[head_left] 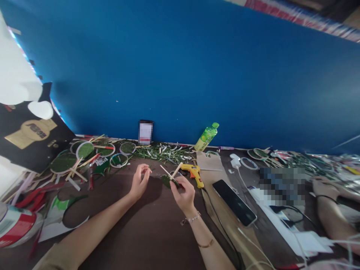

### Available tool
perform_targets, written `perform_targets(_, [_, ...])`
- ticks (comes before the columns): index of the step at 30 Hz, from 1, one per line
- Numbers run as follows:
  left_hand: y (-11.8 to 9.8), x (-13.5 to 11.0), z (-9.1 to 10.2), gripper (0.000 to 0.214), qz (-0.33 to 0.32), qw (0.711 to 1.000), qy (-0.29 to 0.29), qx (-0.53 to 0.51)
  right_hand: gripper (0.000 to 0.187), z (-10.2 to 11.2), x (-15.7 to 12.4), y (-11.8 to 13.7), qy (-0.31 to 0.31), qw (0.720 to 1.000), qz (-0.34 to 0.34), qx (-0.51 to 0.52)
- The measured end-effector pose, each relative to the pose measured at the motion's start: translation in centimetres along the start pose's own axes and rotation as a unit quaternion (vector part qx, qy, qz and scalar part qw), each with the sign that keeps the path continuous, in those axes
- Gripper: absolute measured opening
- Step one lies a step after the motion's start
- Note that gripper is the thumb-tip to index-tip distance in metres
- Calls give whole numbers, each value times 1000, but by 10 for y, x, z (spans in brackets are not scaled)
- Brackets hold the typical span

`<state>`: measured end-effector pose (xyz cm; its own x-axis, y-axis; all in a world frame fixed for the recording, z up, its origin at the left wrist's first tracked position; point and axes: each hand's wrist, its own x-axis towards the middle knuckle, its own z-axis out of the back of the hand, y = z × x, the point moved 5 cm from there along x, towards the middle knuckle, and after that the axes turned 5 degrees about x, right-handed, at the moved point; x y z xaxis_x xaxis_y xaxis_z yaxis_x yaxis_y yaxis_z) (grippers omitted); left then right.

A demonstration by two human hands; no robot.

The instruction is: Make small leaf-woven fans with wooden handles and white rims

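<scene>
My right hand point(184, 193) pinches a small dark green rounded piece point(166, 181) between thumb and fingers. Two pale wooden sticks point(176, 170) rise from this piece in a V shape. To its left, my left hand point(140, 180) hovers above the dark table, fingers loosely curved and nothing visible in them. A yellow hot glue gun point(197, 175) lies just beyond my right hand, its black cord running toward me.
Green and white scraps point(165, 152) line the blue wall point(180, 75). Round green pieces point(64, 162) and sticks pile up at left. A green-capped bottle point(206, 137) leans back right. A phone point(234, 202) lies on cardboard point(209, 162). Another person's hand point(326, 187) is far right.
</scene>
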<state>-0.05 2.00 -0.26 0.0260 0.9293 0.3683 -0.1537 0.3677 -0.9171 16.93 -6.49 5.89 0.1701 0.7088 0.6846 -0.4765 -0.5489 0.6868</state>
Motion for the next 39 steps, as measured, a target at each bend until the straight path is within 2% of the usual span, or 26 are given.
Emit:
perform_targets(5, [5,1,3,15,-39,998,-34,41,9,13,3,14,-26,999,33,25])
perform_targets(13, [10,0,0,14,-37,998,-18,51,16,22,3,36,-31,996,76,35])
perform_targets(19, [10,-1,-2,13,-12,1000,-11,26,17,18,1,30,-4,997,58,59])
perform_targets(22, [9,-1,-2,13,2,999,-25,24,18,16,1,30,7,996,56,68])
perform_targets(27, [8,-2,-1,14,-3,999,-27,40,18,12,1,36,38,996,65,51])
perform_targets(39, [1,-1,1,19,-33,998,-33,46,21,10,0,28,23,997,60,36])
